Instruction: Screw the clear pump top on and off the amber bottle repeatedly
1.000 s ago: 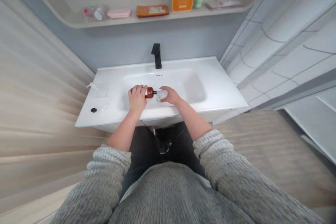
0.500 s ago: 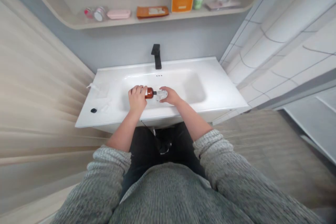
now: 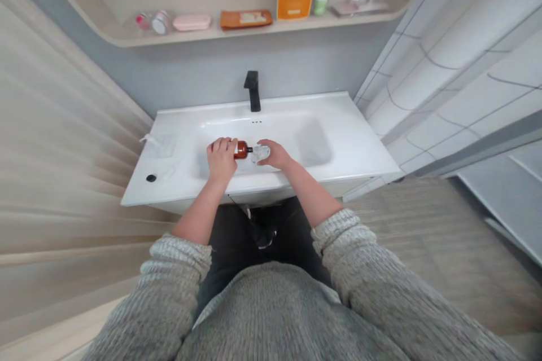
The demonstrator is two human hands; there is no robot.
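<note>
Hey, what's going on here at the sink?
A person is standing at a white bathroom basin, gripping a small amber bottle in their left hand. Its black neck points at a clear container held in their right hand. Both hands are over the bowl, in front of a black faucet.

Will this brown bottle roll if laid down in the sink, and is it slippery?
The brown bottle looks round and glossy, so it would probably roll in the white sink and may feel slippery. If it is glass, likely fragile.
</note>
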